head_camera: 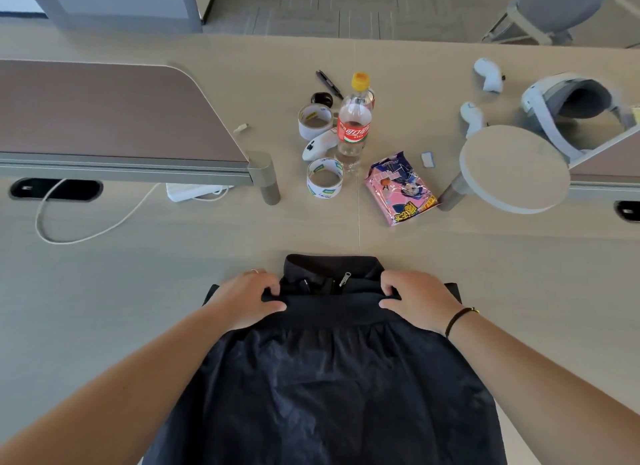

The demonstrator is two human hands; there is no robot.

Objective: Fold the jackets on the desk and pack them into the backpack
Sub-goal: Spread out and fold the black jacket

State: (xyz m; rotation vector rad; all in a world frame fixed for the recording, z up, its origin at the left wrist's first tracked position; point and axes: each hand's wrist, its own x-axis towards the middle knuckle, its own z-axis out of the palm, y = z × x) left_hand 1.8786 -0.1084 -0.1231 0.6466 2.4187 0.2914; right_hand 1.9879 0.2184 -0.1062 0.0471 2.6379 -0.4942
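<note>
Head view, one item under handling: a dark jacket (322,388), laid flat on the surface (138,291) at 6 o'clock, collar and zip pull pointed toward 12 o'clock.

Left hand (247,300): a fold of cloth beside the collar is pinched between thumb and curled fingers, at 9 o'clock of the zip.

Right hand (417,300): the matching fold at 3 o'clock of the zip is pinched likewise.

Backpack: not seen in this view; its place cannot be told.

Neighbouring items, at 12 o'clock of the collar and well apart from it: a cola bottle (354,125) standing upright, two tape rolls (324,184), a pink snack packet (401,189).

Risks, as judged:
- The cloth looks thin and slippery; a fold may be lost if one pinch is released before the other, leaving a skewed edge.
- The hem hangs past the near edge of the surface; the whole jacket may be dragged off by its own weight once the collar is let go.
- If the collar is pushed far toward 12 o'clock, the tape rolls or bottle may be knocked.
</note>
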